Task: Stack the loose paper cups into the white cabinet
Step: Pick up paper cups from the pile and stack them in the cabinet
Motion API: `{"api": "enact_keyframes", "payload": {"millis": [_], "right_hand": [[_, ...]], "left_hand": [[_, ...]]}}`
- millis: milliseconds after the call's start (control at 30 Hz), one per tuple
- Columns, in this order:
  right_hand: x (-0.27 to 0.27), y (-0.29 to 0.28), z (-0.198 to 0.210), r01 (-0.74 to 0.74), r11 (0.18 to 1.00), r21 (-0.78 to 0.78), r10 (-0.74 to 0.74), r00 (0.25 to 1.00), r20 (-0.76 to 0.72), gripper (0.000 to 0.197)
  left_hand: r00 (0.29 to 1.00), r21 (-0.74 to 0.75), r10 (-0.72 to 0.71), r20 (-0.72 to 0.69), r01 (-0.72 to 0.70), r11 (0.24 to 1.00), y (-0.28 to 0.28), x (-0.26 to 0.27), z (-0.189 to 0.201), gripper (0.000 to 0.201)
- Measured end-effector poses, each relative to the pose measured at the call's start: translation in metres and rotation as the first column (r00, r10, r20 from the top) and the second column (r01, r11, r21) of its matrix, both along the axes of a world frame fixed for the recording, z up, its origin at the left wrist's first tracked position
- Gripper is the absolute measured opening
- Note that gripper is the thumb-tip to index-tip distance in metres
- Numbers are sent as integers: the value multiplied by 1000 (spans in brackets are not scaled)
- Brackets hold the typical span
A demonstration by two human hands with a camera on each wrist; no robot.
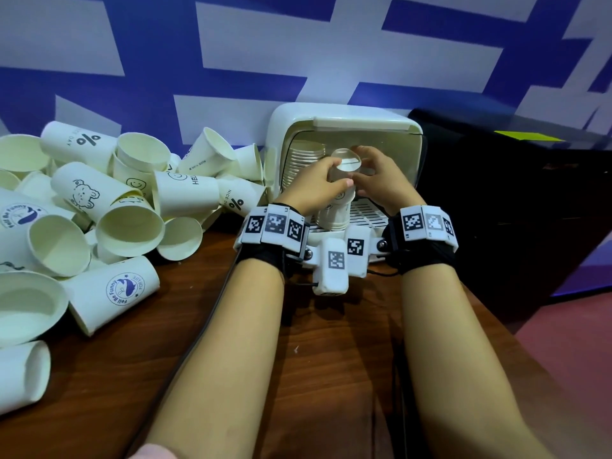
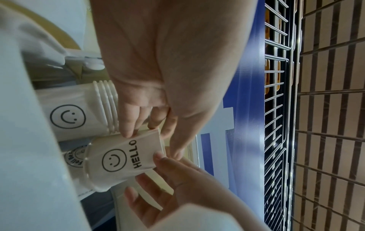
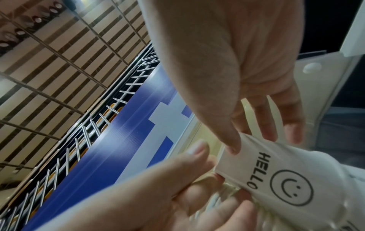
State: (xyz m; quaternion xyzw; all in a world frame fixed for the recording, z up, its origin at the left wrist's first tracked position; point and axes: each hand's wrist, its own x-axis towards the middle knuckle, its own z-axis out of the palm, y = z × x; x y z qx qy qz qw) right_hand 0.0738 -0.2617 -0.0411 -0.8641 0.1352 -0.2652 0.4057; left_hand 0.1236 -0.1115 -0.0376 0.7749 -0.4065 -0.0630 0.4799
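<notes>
Both hands meet at the open front of the white cabinet (image 1: 344, 127), at the centre of the head view. The left hand (image 1: 314, 187) wraps its grip around the HELLO cup (image 1: 344, 167), fingers and thumb curled on its side. The right hand (image 1: 381, 180) holds the same cup near its base, thumb and fingers pinching it, as the right wrist view shows. The cup is upside down, capping a short stack (image 1: 332, 220) that stands on the cabinet's slatted floor. The exact number of cups in this stack cannot be told.

Inside, at the cabinet's left wall, a second, taller stack (image 1: 304, 164) stands just beside the first; its rims are too many and too fine to count. To the right of the hands the cabinet floor is bare up to the right wall, so there is room on that side.

A loose pile (image 1: 99, 200) of cups fills the left of the frame on the table (image 1: 331, 342), reaching the cabinet's left side. It holds well over a dozen cups, overlapping too much for an exact count. The table below centre is open wood. A black box (image 1: 513, 193) stands to the cabinet's right.
</notes>
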Motion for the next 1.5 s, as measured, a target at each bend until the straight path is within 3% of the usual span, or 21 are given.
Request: {"api": "enact_keyframes", "payload": {"millis": [300, 767, 967, 1100, 1233, 1500], "right_hand": [[4, 0, -2, 16, 994, -105, -34, 985, -172, 63], [-2, 6, 7, -16, 986, -168, -32, 960, -278, 73], [-6, 9, 9, -28, 974, -224, -27, 971, -236, 62], [-7, 10, 10, -11, 969, -246, -61, 957, -284, 56], [-6, 13, 3, -65, 977, -202, -24, 911, -411, 45], [-7, 15, 3, -76, 974, -213, -35, 881, -472, 54]], "left_hand": [[999, 43, -33, -18, 34, 999, -4, 0, -6, 61], [1000, 74, -7, 20, 6, 997, -3, 0, -8, 66], [980, 124, 37, 196, -62, 990, -2, -2, -4, 58], [967, 165, 30, 254, -74, 984, -3, -3, -1, 54], [981, 181, 17, 194, -52, 982, -2, -6, -2, 46], [994, 259, -34, 104, 6, 966, -1, -13, 0, 45]]}}
